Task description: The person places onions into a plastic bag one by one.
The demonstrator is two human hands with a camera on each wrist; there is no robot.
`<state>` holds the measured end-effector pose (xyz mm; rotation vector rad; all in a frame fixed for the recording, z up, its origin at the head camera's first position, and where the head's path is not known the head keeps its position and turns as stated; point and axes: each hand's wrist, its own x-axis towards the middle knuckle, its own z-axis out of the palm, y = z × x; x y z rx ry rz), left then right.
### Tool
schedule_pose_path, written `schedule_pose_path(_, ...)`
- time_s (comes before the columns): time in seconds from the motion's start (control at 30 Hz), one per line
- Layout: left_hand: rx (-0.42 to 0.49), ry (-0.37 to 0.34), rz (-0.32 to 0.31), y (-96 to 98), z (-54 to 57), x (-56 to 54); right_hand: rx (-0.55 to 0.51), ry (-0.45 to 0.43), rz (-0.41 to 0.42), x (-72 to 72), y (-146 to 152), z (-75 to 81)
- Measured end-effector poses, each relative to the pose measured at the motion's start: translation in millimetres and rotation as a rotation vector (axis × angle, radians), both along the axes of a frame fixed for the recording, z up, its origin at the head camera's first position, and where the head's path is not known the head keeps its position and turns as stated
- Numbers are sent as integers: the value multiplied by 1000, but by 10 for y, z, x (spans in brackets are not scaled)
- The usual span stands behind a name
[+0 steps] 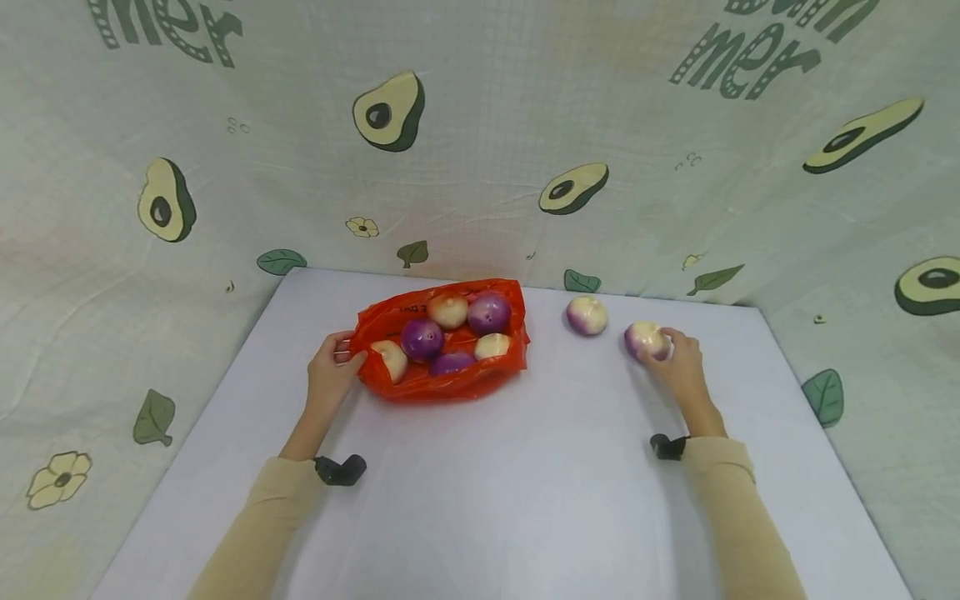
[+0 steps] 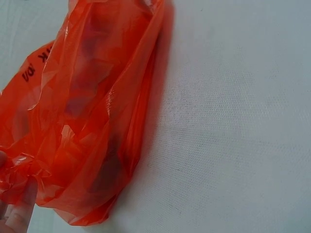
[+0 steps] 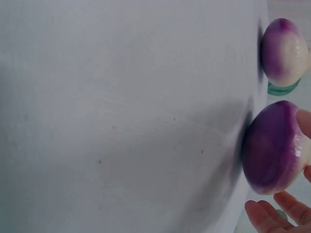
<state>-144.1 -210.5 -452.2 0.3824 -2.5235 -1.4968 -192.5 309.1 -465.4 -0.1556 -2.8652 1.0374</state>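
A red plastic bag (image 1: 480, 387) lies with its mouth wide, and several purple-and-white turnips (image 1: 422, 340) show inside. My left hand (image 1: 330, 375) pinches the bag's left edge between thumb and fingers; the gathered plastic (image 2: 22, 174) shows in the left wrist view. Over on the right, my right hand (image 1: 684, 371) holds a turnip (image 1: 643, 342) by its pale side, thumb and fingers on either side of it. In the right wrist view this turnip (image 3: 269, 150) has its purple side low, close over the tabletop. A second loose turnip (image 1: 587, 315) sits just left of it.
Everything lies on a white table (image 1: 480, 500). Behind it hangs a pale cloth (image 1: 480, 125) printed with avocados and leaves, which also runs down both sides. Each wrist carries a small black camera (image 1: 341, 470).
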Motion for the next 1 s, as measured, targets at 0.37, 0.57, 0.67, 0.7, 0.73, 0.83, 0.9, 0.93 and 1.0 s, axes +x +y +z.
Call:
schedule_pose_path(0.37, -4, -16, -13, -3, 8, 4, 20, 26, 34, -98, -55, -91)
schedule_pose_path(0.57, 1, -1, -13, 2, 16, 5, 40, 2, 30, -147, -148, -65)
schedule_pose_path(0.67, 2, -1, -12, 5, 20, 6, 50, 2, 26, -169, -183, -58)
schedule_pose_path(0.7, 1, -1, -12, 5, 22, 6, 62, 6, 28, -177, -193, -57)
schedule_pose_path(0.73, 3, -3, -12, 7, 24, 7, 77, 12, 31, -183, -203, -55)
schedule_pose_path(0.83, 1, -9, -14, 7, 25, 7, 119, 28, 42, -200, -220, -47)
schedule_pose_path(0.9, 0, -13, -14, 9, 26, 7, 146, 37, 53, -205, -223, -38)
schedule_pose_path(0.93, 1, -14, -14, 9, 25, 8, 152, 36, 57, -205, -223, -33)
schedule_pose_path(1.0, 0, -14, -12, 8, 22, 7, 160, 29, 67, -200, -223, -23)
